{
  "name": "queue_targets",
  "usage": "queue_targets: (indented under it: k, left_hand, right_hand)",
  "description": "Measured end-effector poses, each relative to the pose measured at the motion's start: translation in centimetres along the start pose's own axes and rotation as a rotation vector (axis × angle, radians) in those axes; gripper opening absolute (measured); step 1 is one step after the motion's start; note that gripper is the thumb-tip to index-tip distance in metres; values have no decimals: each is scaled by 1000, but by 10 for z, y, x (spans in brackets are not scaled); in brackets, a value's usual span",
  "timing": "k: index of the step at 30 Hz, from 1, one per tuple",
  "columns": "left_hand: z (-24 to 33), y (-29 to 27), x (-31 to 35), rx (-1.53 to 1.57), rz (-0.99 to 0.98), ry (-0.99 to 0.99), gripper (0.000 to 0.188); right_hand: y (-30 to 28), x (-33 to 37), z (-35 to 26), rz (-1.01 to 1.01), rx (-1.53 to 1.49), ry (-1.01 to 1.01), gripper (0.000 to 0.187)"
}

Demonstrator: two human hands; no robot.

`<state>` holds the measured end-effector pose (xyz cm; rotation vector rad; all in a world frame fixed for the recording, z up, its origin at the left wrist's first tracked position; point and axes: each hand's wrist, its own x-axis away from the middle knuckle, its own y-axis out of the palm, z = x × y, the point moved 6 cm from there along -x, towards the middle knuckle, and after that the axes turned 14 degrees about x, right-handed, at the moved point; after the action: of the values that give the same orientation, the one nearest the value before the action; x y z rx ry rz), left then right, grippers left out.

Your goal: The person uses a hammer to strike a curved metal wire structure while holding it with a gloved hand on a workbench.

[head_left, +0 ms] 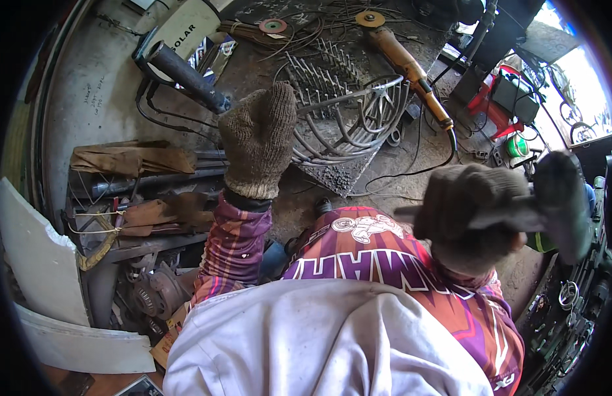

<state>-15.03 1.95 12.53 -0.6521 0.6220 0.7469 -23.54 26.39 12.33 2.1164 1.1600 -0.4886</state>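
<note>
My right grip (472,218) clenched a hammer (562,208), my left grip (259,142) looked closed, on what I couldn't tell, and the rack (351,140) sat on the counter (345,181), bars already curved, remaining work unclear.

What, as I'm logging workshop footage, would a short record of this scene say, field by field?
Left hand: gloved, raised beside a dark pipe; grip unclear
Right hand: gloved, blurred, closed around a hammer
Metalwork: curved frame of bent rods, beyond the hands
Power tool: orange grinder, lying beside the frame
Loose disc: pinkish disc, near the far edge
</note>
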Motion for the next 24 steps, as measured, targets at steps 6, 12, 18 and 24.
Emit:
queue_targets:
  k: [6,12,18,24]
  left_hand:
    - [-3,-5,-9,-82,106,167,31]
    - [9,0,-5,-38,22,35,29]
    - [5,8,-3,82,-38,-121,25]
    - [6,9,2,-117,-101,75,35]
  right_hand:
    - [4,25,29,-44,494,645,34]
    - [-1,33,37,64,420,665,43]
    - [-5,22,51,0,559,596,37]
    - [-2,16,39,38,507,605,37]
